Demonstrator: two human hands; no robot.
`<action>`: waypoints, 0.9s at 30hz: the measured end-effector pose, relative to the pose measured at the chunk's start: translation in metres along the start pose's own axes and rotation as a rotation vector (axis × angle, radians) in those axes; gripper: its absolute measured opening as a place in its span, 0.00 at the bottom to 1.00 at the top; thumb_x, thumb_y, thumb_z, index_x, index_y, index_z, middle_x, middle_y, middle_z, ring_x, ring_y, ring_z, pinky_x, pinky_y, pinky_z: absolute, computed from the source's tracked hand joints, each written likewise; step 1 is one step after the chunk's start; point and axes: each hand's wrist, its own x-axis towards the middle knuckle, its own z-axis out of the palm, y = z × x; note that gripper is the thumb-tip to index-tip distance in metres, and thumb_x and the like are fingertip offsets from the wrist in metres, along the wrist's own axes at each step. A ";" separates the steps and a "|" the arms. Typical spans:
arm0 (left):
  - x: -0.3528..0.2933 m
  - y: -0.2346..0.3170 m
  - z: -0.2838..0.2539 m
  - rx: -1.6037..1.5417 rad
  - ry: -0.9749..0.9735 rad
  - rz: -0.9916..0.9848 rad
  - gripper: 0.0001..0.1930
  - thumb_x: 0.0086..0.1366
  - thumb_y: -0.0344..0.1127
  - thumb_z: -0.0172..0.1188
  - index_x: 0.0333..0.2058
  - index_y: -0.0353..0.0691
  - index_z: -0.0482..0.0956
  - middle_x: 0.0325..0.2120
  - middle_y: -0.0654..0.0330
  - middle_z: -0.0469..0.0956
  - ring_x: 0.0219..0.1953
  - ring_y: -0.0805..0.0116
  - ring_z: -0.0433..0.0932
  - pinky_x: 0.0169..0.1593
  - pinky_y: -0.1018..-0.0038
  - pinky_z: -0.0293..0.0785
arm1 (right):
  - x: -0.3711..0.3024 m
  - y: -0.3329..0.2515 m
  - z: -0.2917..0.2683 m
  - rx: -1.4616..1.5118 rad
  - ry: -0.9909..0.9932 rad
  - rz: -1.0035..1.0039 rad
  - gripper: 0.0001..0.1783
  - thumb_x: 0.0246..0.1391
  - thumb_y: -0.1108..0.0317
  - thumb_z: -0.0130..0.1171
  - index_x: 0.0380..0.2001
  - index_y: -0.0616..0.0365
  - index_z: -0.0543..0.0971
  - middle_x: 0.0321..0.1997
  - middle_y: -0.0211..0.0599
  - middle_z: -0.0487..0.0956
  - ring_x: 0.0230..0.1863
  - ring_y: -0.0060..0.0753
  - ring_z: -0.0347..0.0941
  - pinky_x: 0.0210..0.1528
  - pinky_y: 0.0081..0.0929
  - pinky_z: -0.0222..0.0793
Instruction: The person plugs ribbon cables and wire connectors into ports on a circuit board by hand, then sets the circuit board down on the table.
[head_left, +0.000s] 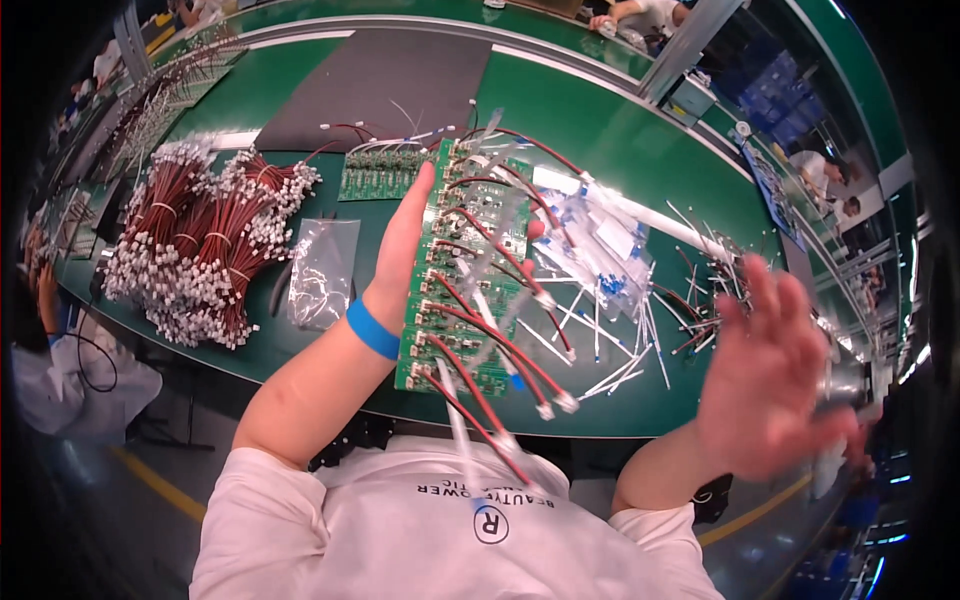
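My left hand (398,258) is closed on a long green circuit board panel (428,322), which stands tilted in front of my chest. Along one edge it carries a row of small connectors. Red-and-black wire leads with white plugs hang from these toward the right, along with thin white strips, some blue-tipped. Part of the left fingers is hidden behind the panel. Raised at the right, my right hand (768,385) has its fingers spread, somewhat blurred, with nothing in them. A second green board panel (380,178) lies on the table just beyond the left hand.
Bundles of red-and-black wires (215,235) with white plugs fill the table's left. A clear plastic bag (325,270) lies beside them. White blue-tipped strips (600,240) spread right of the panel, near loose leads (715,290). A dark mat (370,85) covers the back. Other people work around.
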 end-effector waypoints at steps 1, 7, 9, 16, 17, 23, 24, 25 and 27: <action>-0.006 0.004 -0.001 -0.005 0.077 0.055 0.37 0.63 0.62 0.33 0.61 0.37 0.50 0.57 0.42 0.57 0.51 0.51 0.67 0.46 0.56 0.72 | 0.005 0.028 -0.001 0.031 0.111 0.040 0.33 0.58 0.39 0.34 0.41 0.61 0.73 0.57 0.58 0.61 0.60 0.58 0.56 0.55 0.44 0.57; -0.004 -0.006 0.007 0.065 0.344 0.151 0.28 0.67 0.57 0.32 0.48 0.38 0.68 0.40 0.51 0.74 0.40 0.61 0.76 0.36 0.69 0.77 | -0.004 0.117 -0.027 -0.040 0.252 0.500 0.21 0.63 0.59 0.37 0.36 0.68 0.74 0.36 0.41 0.76 0.40 0.30 0.72 0.44 0.26 0.66; -0.005 -0.009 0.002 0.120 0.396 0.119 0.28 0.67 0.56 0.32 0.47 0.39 0.69 0.39 0.52 0.74 0.39 0.62 0.76 0.35 0.70 0.77 | -0.009 0.132 -0.024 -0.120 0.159 0.582 0.13 0.60 0.67 0.43 0.36 0.66 0.74 0.36 0.38 0.76 0.39 0.26 0.72 0.42 0.23 0.66; -0.018 -0.005 -0.005 0.727 0.434 0.300 0.30 0.65 0.48 0.45 0.59 0.38 0.50 0.48 0.58 0.65 0.45 0.72 0.65 0.48 0.76 0.62 | -0.020 0.166 -0.024 -0.039 0.095 0.771 0.09 0.57 0.70 0.50 0.35 0.66 0.75 0.33 0.33 0.77 0.36 0.20 0.71 0.41 0.18 0.66; -0.015 -0.001 0.000 0.810 0.459 0.384 0.31 0.64 0.45 0.48 0.59 0.37 0.50 0.48 0.57 0.66 0.45 0.72 0.65 0.49 0.76 0.62 | -0.022 0.167 -0.028 -0.096 0.120 0.781 0.09 0.57 0.69 0.51 0.34 0.66 0.75 0.33 0.34 0.77 0.35 0.20 0.71 0.41 0.18 0.66; -0.020 0.026 0.017 1.015 0.589 0.487 0.36 0.58 0.41 0.59 0.58 0.34 0.51 0.42 0.55 0.70 0.41 0.74 0.68 0.43 0.78 0.66 | -0.022 0.170 -0.031 -0.190 0.182 0.779 0.09 0.57 0.70 0.49 0.32 0.67 0.74 0.32 0.37 0.77 0.34 0.25 0.74 0.40 0.21 0.68; -0.023 0.031 0.015 1.016 0.594 0.488 0.36 0.58 0.41 0.59 0.58 0.34 0.51 0.42 0.55 0.70 0.41 0.74 0.68 0.43 0.78 0.66 | -0.022 0.170 -0.030 -0.217 0.178 0.765 0.09 0.57 0.70 0.49 0.32 0.67 0.75 0.32 0.37 0.77 0.33 0.25 0.73 0.40 0.21 0.68; -0.025 0.036 0.014 0.880 0.657 0.375 0.35 0.58 0.42 0.59 0.58 0.33 0.52 0.41 0.56 0.71 0.40 0.75 0.69 0.42 0.79 0.66 | -0.023 0.171 -0.029 -0.215 0.175 0.766 0.09 0.57 0.70 0.49 0.32 0.67 0.75 0.32 0.37 0.77 0.33 0.25 0.73 0.40 0.21 0.68; -0.023 0.032 0.005 0.917 0.670 0.394 0.35 0.57 0.46 0.58 0.56 0.31 0.55 0.40 0.58 0.72 0.38 0.75 0.69 0.38 0.81 0.65 | -0.025 0.170 -0.030 -0.228 0.170 0.772 0.09 0.58 0.70 0.49 0.31 0.67 0.75 0.32 0.37 0.77 0.33 0.25 0.73 0.40 0.21 0.68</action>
